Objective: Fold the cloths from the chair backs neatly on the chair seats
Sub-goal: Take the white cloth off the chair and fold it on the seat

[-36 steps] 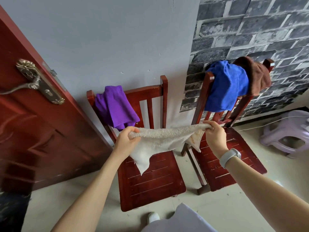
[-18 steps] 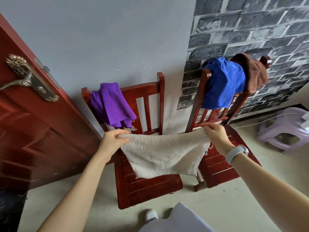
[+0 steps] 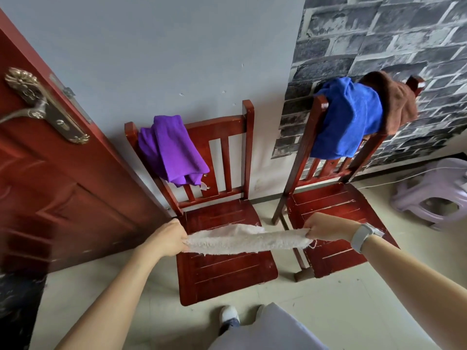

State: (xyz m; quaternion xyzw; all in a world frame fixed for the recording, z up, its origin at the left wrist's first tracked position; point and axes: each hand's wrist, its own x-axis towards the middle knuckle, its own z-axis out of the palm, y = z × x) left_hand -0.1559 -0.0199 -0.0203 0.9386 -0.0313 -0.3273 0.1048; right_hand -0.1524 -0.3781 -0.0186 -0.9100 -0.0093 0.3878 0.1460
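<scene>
Door: a dark red wooden door (image 3: 50, 185) fills the left of the frame, with a brass lever handle (image 3: 38, 104) at upper left.
Brick wall: grey brick-pattern covering (image 3: 391, 41) takes the upper right.
Left chair: a red wooden chair (image 3: 227, 274) stands at centre, its seat in the lower middle of the frame.
Right chair: a second red chair (image 3: 336, 205) stands to the right of it, apart from it.
Stool: a pale lilac plastic stool (image 3: 434, 195) sits at the right edge.
Blue cloth: a blue cloth (image 3: 348, 120) hangs over the right chair's back, touching a brown cloth (image 3: 394, 102) to its right.
Purple cloth: a purple cloth (image 3: 171, 150) hangs over the left side of the left chair's back.
White cloth: a fluffy off-white cloth (image 3: 247, 239) is stretched level in a narrow band over the left chair's seat; whether it touches the seat cannot be told.
Left hand: the left hand (image 3: 168, 238) has its fingers clenched on the cloth's left end.
Right hand: the right hand (image 3: 326, 227) grasps the right end in curled fingers, over the gap between the seats; a white watch (image 3: 364, 236) is on its wrist.
</scene>
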